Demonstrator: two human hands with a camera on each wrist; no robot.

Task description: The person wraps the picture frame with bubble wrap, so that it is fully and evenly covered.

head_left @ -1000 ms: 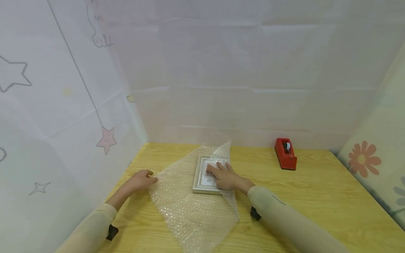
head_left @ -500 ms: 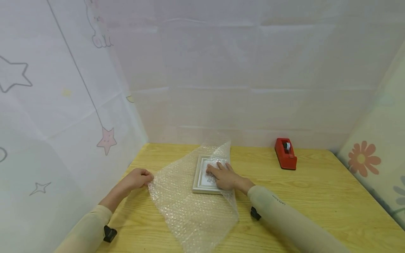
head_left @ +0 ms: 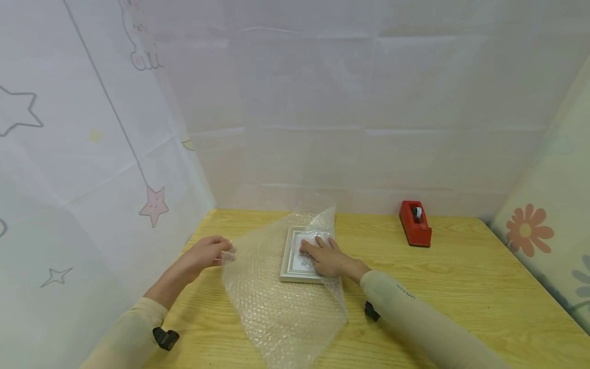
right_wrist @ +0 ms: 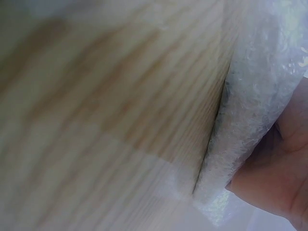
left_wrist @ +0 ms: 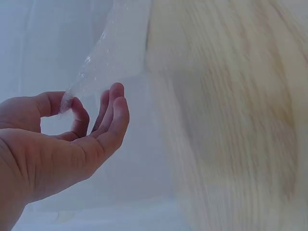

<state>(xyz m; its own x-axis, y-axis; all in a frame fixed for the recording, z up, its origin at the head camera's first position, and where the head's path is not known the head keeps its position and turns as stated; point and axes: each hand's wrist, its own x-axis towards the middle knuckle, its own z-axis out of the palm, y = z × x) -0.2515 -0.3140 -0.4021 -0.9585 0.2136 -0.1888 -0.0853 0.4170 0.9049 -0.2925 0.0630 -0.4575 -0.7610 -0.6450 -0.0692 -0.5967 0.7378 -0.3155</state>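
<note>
A sheet of clear bubble wrap (head_left: 272, 297) lies on the table, with a silver picture frame (head_left: 287, 271) flat on top of it. The sheet's right side is folded over part of the frame. My right hand (head_left: 326, 259) presses that fold down on the frame with its fingers spread; in the right wrist view the bubble wrap (right_wrist: 245, 125) runs beside the hand (right_wrist: 279, 168). At the sheet's left corner my left hand (head_left: 205, 254) pinches the edge between thumb and index finger, the corner lifted off the table. The left wrist view shows this pinch, the hand's (left_wrist: 72, 144) other fingers loosely bent.
A red tape dispenser (head_left: 416, 224) stands at the back right of the wooden table (head_left: 470, 287). Printed sheets hang as walls behind the table (head_left: 295, 102) and along both sides.
My left hand has taken hold of the bubble wrap's left corner and raised it slightly, moving a little up and right. The right hand stays in place on the frame.
</note>
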